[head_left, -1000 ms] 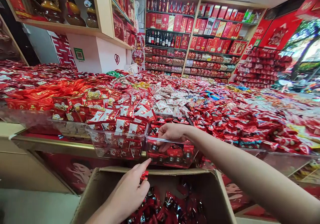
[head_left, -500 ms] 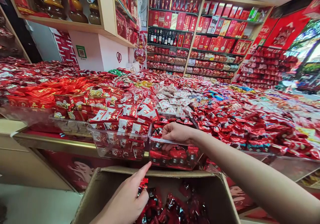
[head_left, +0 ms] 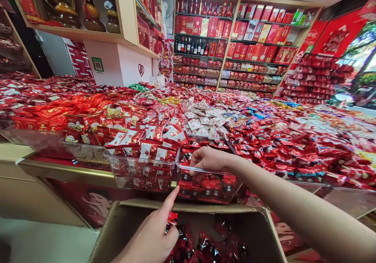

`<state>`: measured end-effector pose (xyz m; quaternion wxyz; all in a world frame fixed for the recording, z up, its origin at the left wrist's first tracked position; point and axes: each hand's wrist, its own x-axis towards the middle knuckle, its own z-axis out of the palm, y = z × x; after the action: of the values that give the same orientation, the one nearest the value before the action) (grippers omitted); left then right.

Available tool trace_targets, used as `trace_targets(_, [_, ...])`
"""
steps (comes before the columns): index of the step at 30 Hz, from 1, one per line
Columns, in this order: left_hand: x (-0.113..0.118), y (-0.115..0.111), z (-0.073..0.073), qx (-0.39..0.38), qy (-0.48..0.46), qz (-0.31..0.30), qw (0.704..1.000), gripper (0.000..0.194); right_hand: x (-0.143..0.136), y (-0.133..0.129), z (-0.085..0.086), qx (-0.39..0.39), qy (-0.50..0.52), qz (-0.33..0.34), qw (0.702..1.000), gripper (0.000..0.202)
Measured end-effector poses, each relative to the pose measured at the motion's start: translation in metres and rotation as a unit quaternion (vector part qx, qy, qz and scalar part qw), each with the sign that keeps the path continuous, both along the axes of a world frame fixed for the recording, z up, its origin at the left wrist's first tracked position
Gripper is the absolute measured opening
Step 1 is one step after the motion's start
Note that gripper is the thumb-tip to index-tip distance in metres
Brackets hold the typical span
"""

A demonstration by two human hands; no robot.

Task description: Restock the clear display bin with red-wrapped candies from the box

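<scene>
My right hand [head_left: 208, 159] reaches into a clear plastic bin [head_left: 205, 200] of red-and-black wrapped candies [head_left: 210, 188]. Its fingers are curled and pinched at a red candy wrapper [head_left: 185, 171] near the bin's left side; the fingertips are partly hidden behind the bin's front wall. My left hand [head_left: 157, 231] is over the left part of an open cardboard box [head_left: 141, 205], index finger stretched toward the bin. A red candy packet [head_left: 172, 218] shows between its index finger and thumb; the other fingers are out of sight. More dark red wrapped candies [head_left: 205, 243] lie inside the box.
Left of the bin stands another clear bin [head_left: 141, 173] with red-and-white packets. Heaps of wrapped sweets [head_left: 273, 137] spread over the wide counter. A gold-coloured counter edge [head_left: 85, 172] runs behind the box. Shelves with bottles and red boxes [head_left: 211, 26] line the back wall.
The view has tilted slightly, so everything sits a little lower and to the right. My right hand has risen slightly in the bin, its fingers now near the rim; my left hand keeps its pose.
</scene>
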<state>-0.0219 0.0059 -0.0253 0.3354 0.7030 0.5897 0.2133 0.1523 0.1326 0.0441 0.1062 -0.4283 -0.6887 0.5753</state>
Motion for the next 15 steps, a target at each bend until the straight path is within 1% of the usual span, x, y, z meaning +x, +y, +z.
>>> trace_targets(4, [-0.002, -0.001, -0.003, -0.004, -0.026, -0.004, 1.0, 0.065, 0.0, 0.007, -0.007, -0.031, 0.03, -0.022, 0.999, 0.011])
trace_targets(7, [-0.002, -0.002, -0.004, -0.011, -0.05, -0.007, 0.999, 0.065, 0.001, 0.011, -0.009, -0.022, 0.017, -0.041, 0.999, 0.01])
trace_targets(9, [-0.002, -0.003, -0.004, -0.015, -0.056, -0.006, 0.998, 0.065, 0.001, 0.01, -0.008, -0.004, 0.005, -0.051, 0.999, 0.011])
trace_targets(11, [-0.002, -0.003, -0.004, -0.022, -0.042, -0.006, 0.999, 0.065, 0.001, 0.007, -0.005, 0.004, 0.002, -0.049, 0.999, 0.015])
trace_targets(15, [-0.003, -0.005, -0.006, -0.011, -0.019, -0.011, 1.0, 0.065, 0.0, 0.002, 0.002, -0.027, -0.016, -0.02, 0.999, 0.02])
